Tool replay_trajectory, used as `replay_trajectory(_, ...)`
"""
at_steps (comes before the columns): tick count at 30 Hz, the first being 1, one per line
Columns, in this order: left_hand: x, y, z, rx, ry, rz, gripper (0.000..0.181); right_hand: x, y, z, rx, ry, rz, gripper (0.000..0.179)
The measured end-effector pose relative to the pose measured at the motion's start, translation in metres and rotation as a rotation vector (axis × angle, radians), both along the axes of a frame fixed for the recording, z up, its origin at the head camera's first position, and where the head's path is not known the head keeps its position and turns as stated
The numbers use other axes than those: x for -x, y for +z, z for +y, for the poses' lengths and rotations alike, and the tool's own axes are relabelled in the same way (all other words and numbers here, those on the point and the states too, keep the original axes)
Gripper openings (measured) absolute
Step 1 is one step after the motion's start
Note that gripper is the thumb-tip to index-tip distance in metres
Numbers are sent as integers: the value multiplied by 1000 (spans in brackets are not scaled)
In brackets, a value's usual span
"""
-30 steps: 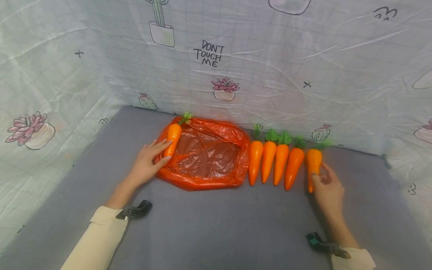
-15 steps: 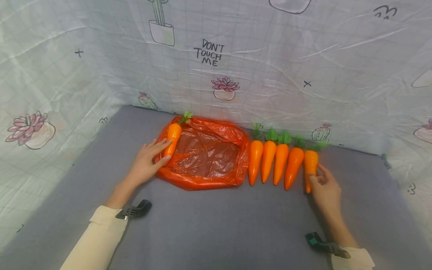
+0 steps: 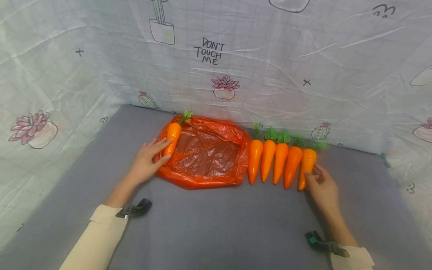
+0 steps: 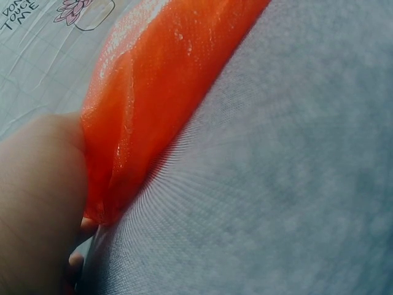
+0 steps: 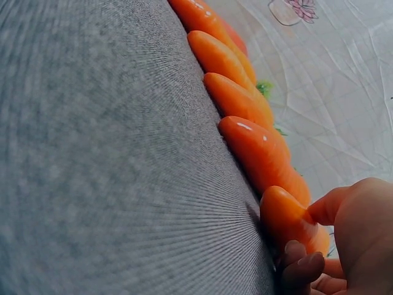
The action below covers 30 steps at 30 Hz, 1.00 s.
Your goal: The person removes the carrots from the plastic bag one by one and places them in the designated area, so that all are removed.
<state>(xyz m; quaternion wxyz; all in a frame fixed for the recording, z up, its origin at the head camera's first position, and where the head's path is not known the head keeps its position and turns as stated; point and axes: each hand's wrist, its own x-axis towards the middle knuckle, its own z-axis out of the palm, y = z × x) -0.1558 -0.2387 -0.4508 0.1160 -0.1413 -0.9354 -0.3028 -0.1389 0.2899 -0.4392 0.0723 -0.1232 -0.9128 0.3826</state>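
A carrot (image 3: 308,161) at the right end of a row, lying on grey cloth (image 3: 219,225), has just slid left. A moment ago a gap separated it from the neighbouring carrot (image 3: 292,167); now it lies close beside it, though whether they touch is unclear. That seems to make it the fifth of a neat line, with the lining-up nearly done.

The carrot is smooth, glossy and bright orange, a shade lighter than its neighbour. Its tip points toward the person and its feathery green top (image 3: 320,145) toward the wall.

The right hand (image 3: 324,187) pinches its lower half between thumb and fingers.

Leftward, three more carrots (image 3: 268,161) lie side by side, the last just beside a red plastic bag (image 3: 199,183) that is spread wide. Another carrot (image 3: 173,133) rests at the bag's left side, leaves over the rim. The left hand (image 3: 143,165) rests there, fingers extended and loose, touching that carrot without visibly gripping it.

Behind hangs a pale curtain (image 3: 270,56) printed with potted plants.
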Motion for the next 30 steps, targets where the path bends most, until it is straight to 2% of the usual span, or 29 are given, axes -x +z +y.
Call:
replay_trajectory(16, 2, -3, -1, -2, -1, 4, 54, -1, -1, 0, 8, 14, 30, 62)
replay_trajectory(24, 1, -2, 0, -6, 1, 2, 54, -1, 0, 2, -42, 52, 6, 79)
replay_trajectory(30, 0, -1, 0, -8, 2, -4, 54, -1, 0, 2, -80, 79, 19, 73)
